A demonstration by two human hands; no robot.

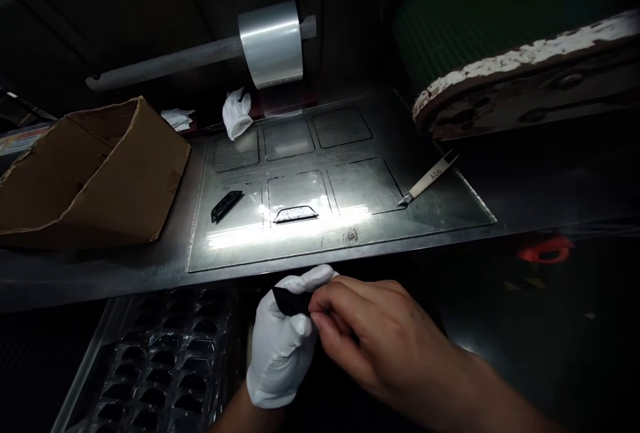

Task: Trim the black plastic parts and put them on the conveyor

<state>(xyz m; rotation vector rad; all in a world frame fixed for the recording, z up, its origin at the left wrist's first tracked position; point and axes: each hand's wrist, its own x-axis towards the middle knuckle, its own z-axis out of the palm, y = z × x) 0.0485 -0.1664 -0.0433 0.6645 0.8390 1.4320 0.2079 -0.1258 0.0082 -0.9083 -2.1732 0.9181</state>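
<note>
My left hand point(283, 346), in a white glove, is closed around a small black plastic part point(290, 301) below the table's front edge. Bare thumb and fingers of my right hand point(367, 330) pinch together at the right end of this part, covering that end. On the clear sheet point(240, 250) over the table lie a dark trapezoid part point(227, 206) and a second one with a pale, shiny face point(296, 214). To their right rests a light-handled knife-like tool point(427, 180) marked A06.
At left stands an open cardboard box point(125, 180). A plastic tray point(160, 360) with many dark parts sits below the table. Behind are a white glove point(237, 114) and a film roll point(271, 43) on a bar. A green-belted conveyor point(520, 66) juts in at upper right.
</note>
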